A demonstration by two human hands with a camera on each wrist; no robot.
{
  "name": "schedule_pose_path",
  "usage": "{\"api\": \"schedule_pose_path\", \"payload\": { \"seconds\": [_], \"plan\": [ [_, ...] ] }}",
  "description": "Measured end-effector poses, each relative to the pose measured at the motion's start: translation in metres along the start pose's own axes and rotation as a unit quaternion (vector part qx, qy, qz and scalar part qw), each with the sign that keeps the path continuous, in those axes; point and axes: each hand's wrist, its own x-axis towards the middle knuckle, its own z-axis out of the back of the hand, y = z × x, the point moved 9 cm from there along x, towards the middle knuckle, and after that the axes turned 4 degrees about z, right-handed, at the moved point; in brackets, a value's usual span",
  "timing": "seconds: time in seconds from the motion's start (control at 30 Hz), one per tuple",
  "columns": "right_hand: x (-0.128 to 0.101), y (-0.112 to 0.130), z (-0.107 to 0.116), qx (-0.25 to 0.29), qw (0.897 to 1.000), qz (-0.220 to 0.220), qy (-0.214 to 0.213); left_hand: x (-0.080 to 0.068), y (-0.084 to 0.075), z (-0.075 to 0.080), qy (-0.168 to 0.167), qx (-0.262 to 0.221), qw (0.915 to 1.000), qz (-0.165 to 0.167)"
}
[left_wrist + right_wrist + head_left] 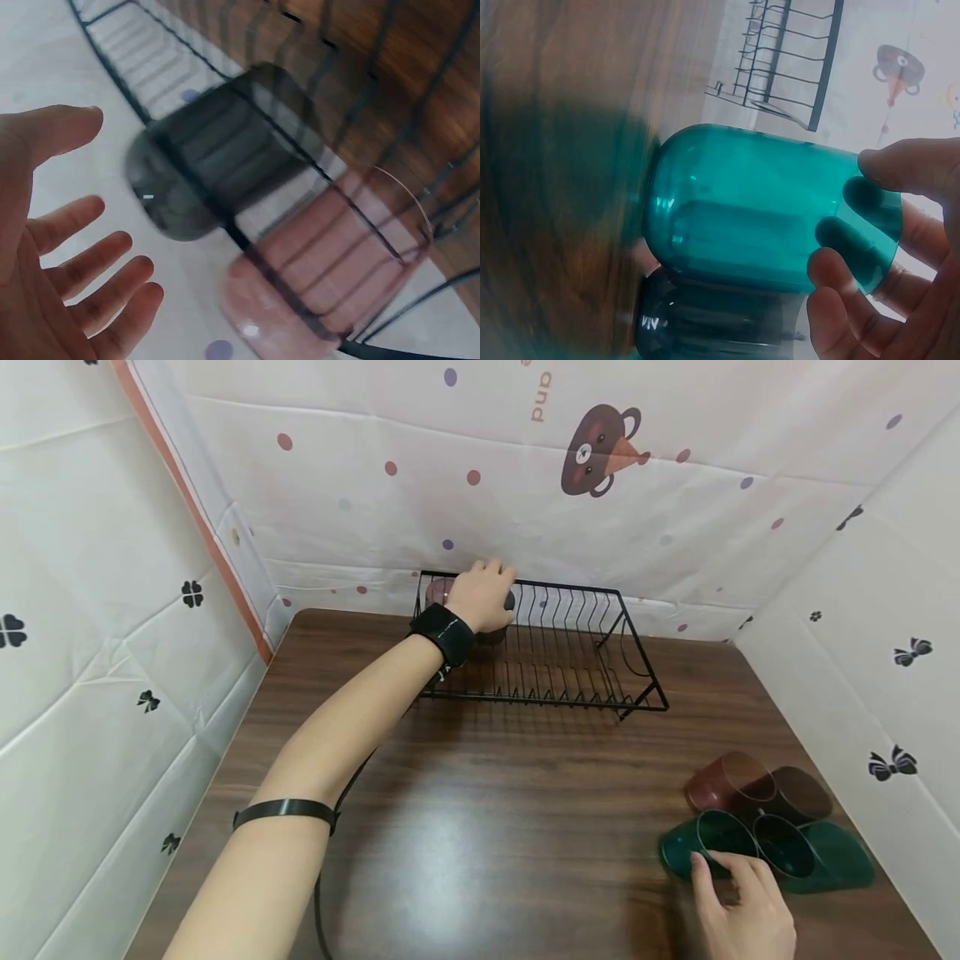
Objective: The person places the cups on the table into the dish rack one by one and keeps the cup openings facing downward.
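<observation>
Teal cup [765, 217]: translucent, on its side, right hand [900, 277] gripping.

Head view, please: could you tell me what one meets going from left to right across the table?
Left hand at the rack's left end → black wire rack → right hand at the green cup → brown cups.

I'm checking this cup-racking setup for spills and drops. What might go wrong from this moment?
1. The right hand pinches only the rim of the teal cup, which lies on its side against other cups; lifting it may set those rolling toward the table edge.
2. The left hand is open beside the dark cup and pink cup in the wire rack; a brush could tip them.
</observation>
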Motion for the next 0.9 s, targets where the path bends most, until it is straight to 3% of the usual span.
{"api": "schedule_pose_path", "payload": {
  "seconds": [0.2, 0.5, 0.7, 0.9],
  "plan": [
    [0.0, 0.001, -0.002, -0.002, 1.0, -0.004, 0.002, -0.015, -0.013, 0.019, 0.001, -0.052, 0.9978, -0.04],
    [0.003, 0.004, -0.003, 0.004, 1.0, 0.001, -0.004, -0.068, -0.043, 0.041, -0.013, -0.101, 0.9892, -0.105],
    [0.005, 0.008, -0.006, 0.022, 0.999, 0.021, -0.013, -0.109, -0.066, 0.04, -0.024, -0.102, 0.9833, -0.149],
    [0.006, 0.014, -0.01, 0.033, 0.999, 0.027, -0.006, -0.143, -0.089, 0.025, -0.015, -0.12, 0.975, -0.186]
  ]
}}
